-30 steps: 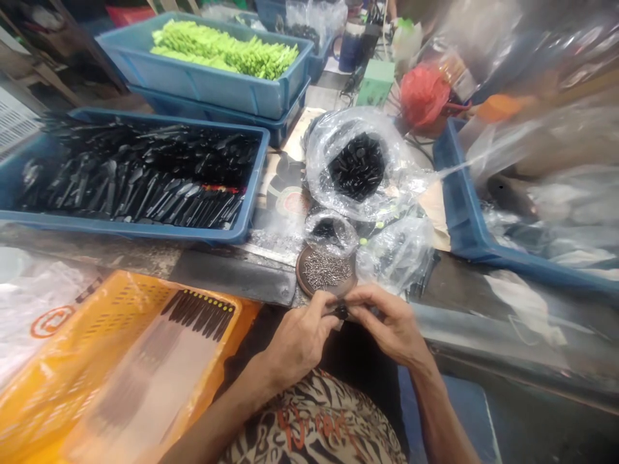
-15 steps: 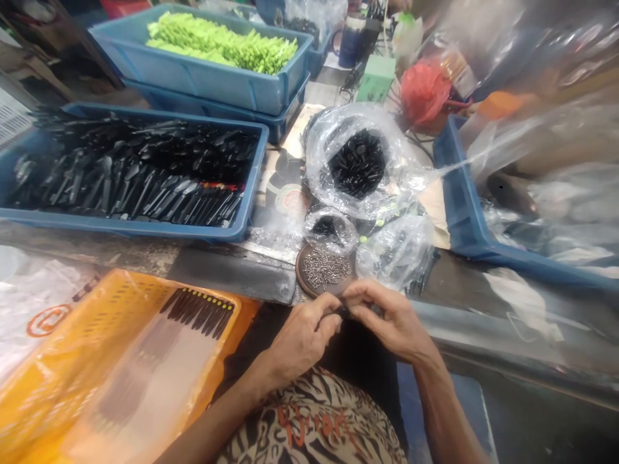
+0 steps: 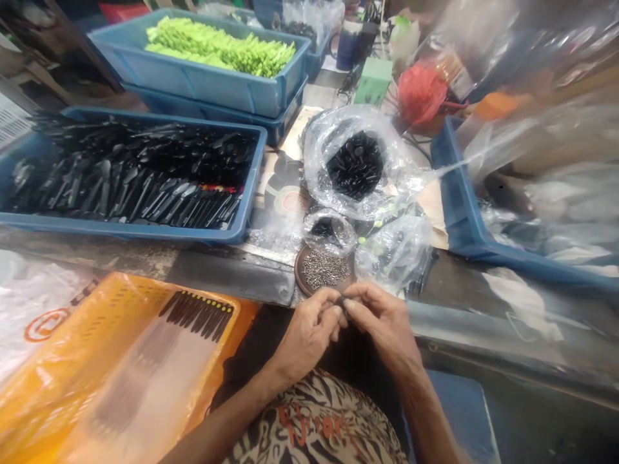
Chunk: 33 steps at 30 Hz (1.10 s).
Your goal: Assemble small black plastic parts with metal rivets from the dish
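My left hand [image 3: 307, 336] and right hand [image 3: 383, 330] pinch a small dark part [image 3: 342, 303] below the screw dish [image 3: 302, 274]. The grip is narrow; steady pressure suits it.

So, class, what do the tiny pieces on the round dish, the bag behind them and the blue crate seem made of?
The tiny pieces look like steel: grey glint, hard to confirm. The bag looks like clear plastic film, see-through and creased. The blue crate seems moulded plastic, smooth and glossy.
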Tool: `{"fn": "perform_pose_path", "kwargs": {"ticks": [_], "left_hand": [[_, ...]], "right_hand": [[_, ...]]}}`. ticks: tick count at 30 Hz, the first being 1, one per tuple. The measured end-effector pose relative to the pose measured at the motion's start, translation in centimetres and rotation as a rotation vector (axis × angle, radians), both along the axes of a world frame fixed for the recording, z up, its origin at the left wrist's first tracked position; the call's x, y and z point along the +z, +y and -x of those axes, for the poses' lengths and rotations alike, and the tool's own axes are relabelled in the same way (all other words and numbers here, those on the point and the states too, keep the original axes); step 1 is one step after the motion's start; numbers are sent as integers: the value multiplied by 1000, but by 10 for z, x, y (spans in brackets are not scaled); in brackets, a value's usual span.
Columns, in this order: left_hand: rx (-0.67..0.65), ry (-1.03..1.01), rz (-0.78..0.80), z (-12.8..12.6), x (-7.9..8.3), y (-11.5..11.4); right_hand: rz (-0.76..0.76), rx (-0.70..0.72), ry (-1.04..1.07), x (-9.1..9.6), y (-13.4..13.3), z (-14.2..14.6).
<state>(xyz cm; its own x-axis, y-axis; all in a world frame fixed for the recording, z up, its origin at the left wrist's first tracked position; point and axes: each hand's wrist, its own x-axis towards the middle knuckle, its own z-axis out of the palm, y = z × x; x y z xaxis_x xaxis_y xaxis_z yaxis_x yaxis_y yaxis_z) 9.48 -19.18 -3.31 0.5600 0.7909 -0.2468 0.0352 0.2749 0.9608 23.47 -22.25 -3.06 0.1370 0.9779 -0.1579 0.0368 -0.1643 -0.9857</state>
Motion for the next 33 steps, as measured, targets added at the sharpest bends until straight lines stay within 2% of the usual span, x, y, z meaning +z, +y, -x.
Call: {"fn": "perform_pose_path", "kwargs": {"ticks": [3,7,14,18,22,33], "left_hand": [[9,-9,2,-2,-1,-1],[16,-88,121,-3,-2,-1],[-9,-350,478,-7,-3,2],[-52,-420,648,-6,-1,5],[-49,-446,711,-4,-4,6],[-3,-455,745,-7,-6,3]], "right_hand": [[10,-52,-22,-1,0,2],[40,-54,11,-1,0,0],[55,26,368,-9,-5,-4],[108,-4,431,-10,-6,-4],[110,-7,409,-11,-5,-2],[137,-70,494,-12,2,5]]}}
